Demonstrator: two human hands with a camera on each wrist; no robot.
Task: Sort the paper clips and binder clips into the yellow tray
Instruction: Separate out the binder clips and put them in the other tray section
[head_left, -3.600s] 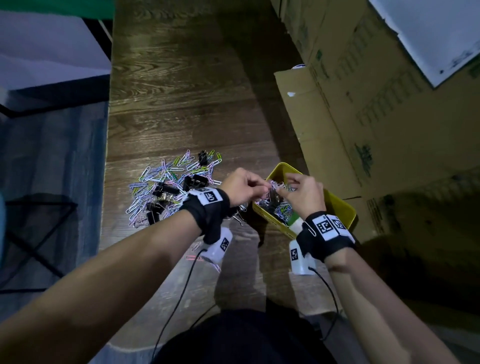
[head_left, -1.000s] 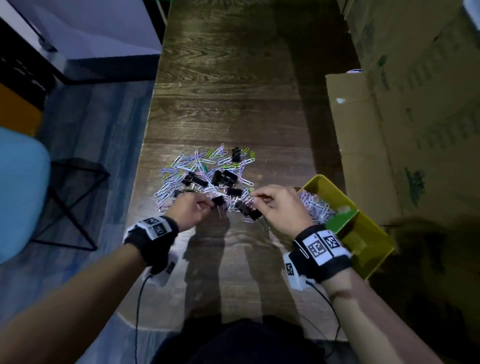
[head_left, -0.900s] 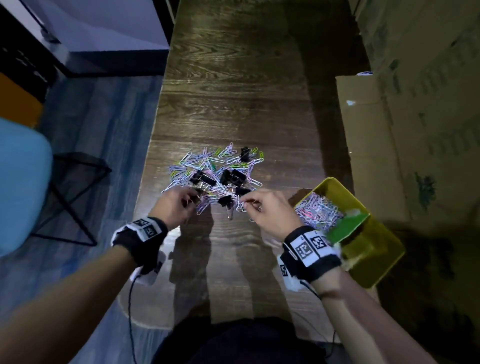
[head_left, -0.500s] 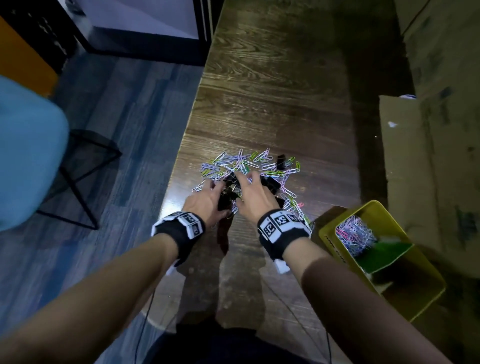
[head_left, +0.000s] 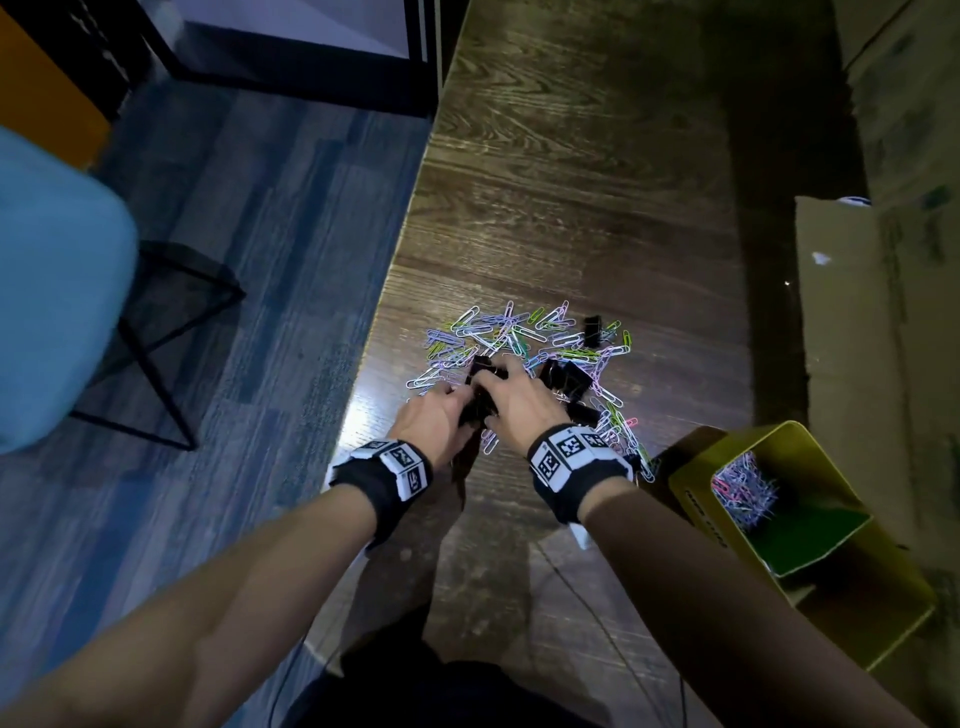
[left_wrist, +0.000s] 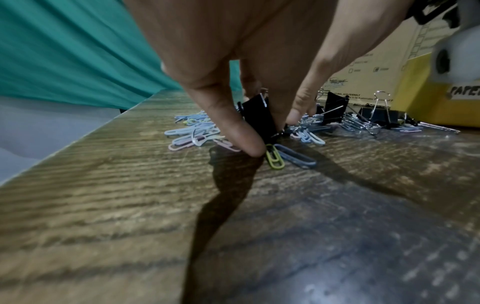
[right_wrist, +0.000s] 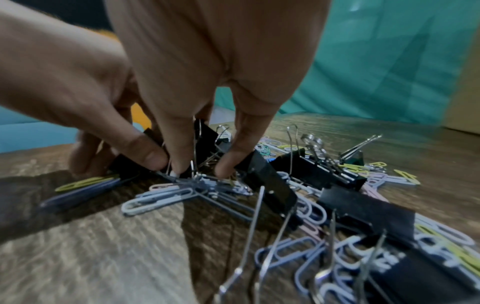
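Note:
Coloured paper clips (head_left: 511, 338) lie in a loose pile on the wooden table, with black binder clips (head_left: 567, 380) mixed in. Both hands meet at the pile's near edge. My left hand (head_left: 464, 402) pinches an upright black binder clip (left_wrist: 259, 118) between thumb and fingers. My right hand (head_left: 494, 375) has its thumb and fingers (right_wrist: 179, 162) curled round a cluster of black binder clips (right_wrist: 205, 135). The yellow tray (head_left: 696, 512) stands to the right, a heap of paper clips (head_left: 744, 489) in its far compartment.
A green divider (head_left: 810, 530) splits the tray. Cardboard boxes (head_left: 857, 364) line the table's right side. The table's left edge (head_left: 384, 291) drops to blue carpet beside a light blue chair (head_left: 57, 291). Wrist cables trail toward me.
Both hands left the tray and came to the pile. Over the last half second their fingers curled in together on the black binder clips at its near edge.

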